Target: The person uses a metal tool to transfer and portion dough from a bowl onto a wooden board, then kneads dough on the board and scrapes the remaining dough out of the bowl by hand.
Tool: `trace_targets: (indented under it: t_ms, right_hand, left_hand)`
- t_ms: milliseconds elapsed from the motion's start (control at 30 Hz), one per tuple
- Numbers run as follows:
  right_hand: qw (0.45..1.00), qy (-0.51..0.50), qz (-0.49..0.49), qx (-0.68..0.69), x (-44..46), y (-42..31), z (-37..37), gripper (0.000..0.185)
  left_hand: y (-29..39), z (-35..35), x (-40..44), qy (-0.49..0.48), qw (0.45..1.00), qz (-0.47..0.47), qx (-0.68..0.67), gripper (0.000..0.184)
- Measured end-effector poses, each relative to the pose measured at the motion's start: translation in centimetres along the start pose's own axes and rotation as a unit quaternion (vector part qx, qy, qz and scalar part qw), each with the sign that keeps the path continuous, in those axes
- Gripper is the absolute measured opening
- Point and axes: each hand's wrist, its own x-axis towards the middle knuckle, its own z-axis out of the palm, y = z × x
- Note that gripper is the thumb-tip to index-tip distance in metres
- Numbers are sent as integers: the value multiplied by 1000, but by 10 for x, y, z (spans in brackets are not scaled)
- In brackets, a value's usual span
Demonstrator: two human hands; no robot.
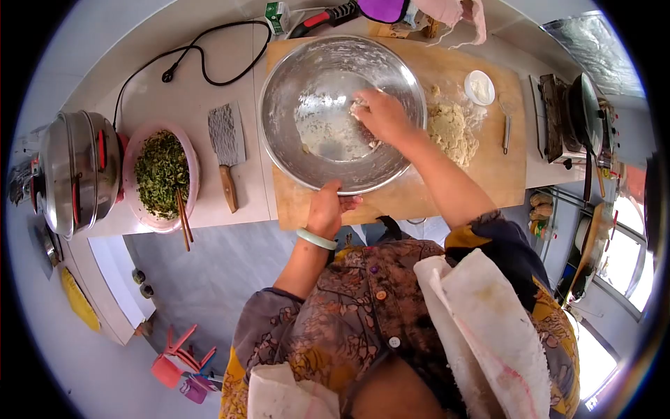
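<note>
A large stainless steel mixing bowl (pixel 278 115), its inside smeared with flour and dough residue, rests on the wooden board. My left hand (pixel 328 208) is closed on the bowl's near rim, with a pale green bangle at the wrist. Inside the bowl, my right hand (pixel 382 117) has its fingers curled together by the right wall, with whitish dough scraps at the fingertips. A crumbly heap of dough (pixel 452 136) lies on the board, just right of the bowl and partly behind my right forearm.
The wooden board (pixel 506 178) also bears a small white bowl of flour (pixel 479 88) and a small metal-handled tool (pixel 507 133). Leftward are a cleaver (pixel 227 140), a pink basin of chopped greens (pixel 162 174) with chopsticks (pixel 184 220), and a steamer pot (pixel 77 171). A stove (pixel 555 119) stands right.
</note>
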Motion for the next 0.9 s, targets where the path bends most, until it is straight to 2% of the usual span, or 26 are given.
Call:
trace_targets:
  t_ms: [133,233,333,433,533,633,667,767,833,900]
  right_hand:
    - [992,-33,-31,-118,3,4,18,17]
    - [988,-90,-84,-95,-2,6,10,17]
    - [970,-204,-84,-106,-5,1,-28,17]
    - [949,-223,-108,-197,-28,11,-21,18]
    - [961,-194,-121,-157,-42,9,8,19]
    - [962,-243,-111,-48,-36,-4,12,19]
    - [964,-235,-124,11,-30,-6,14,18]
    - [985,-144,1,91,12,-21,17,25]
    - [996,-73,-24,49,50,-17,21,25]
    - [998,-32,-7,-45,74,-19,29,24]
  left_hand:
    - [-4,-1,3,0,1000,12,-11,22]
    - [-5,-1,4,0,1000,16,-15,21]
    - [-1,2,2,6,1000,19,-20,22]
    - [-2,5,1,15,1000,21,-18,22]
    - [-4,4,3,24,999,29,-10,25]
    - [-6,3,5,16,1000,25,2,29]
    - [-5,5,4,14,1000,22,4,29]
    - [-2,4,3,9,1000,13,5,27]
    - [2,7,-3,22,1000,7,-6,23]
    - [4,10,-6,24,1000,5,-8,23]
